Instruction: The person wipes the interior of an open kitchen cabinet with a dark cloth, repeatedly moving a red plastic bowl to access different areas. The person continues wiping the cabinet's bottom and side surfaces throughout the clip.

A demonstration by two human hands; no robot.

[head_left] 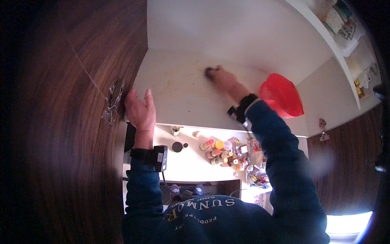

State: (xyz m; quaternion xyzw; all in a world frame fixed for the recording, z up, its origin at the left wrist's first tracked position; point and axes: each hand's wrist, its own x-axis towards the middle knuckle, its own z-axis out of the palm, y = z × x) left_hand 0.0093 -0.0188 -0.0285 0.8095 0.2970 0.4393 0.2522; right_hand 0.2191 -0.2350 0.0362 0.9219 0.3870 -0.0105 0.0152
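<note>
My left hand point(140, 112) is open at the left end of the white cupboard shelf point(170, 101), beside the dark wood door, its thumb raised and fingers partly hidden along the edge. Toward the back of the shelf, my right hand point(223, 79) grips a small dark object point(209, 73), too blurred to name, low over the faintly stained surface. A red plastic item point(280, 93), perhaps a basin or bag, sits right of my right arm.
An upper shelf point(337, 49) at right holds packets. Below, a white counter point(162, 164) bears several bottles point(219, 144) and lids point(177, 146). Wood doors point(73, 122) flank the cupboard, a metal hinge point(111, 101) on the left one.
</note>
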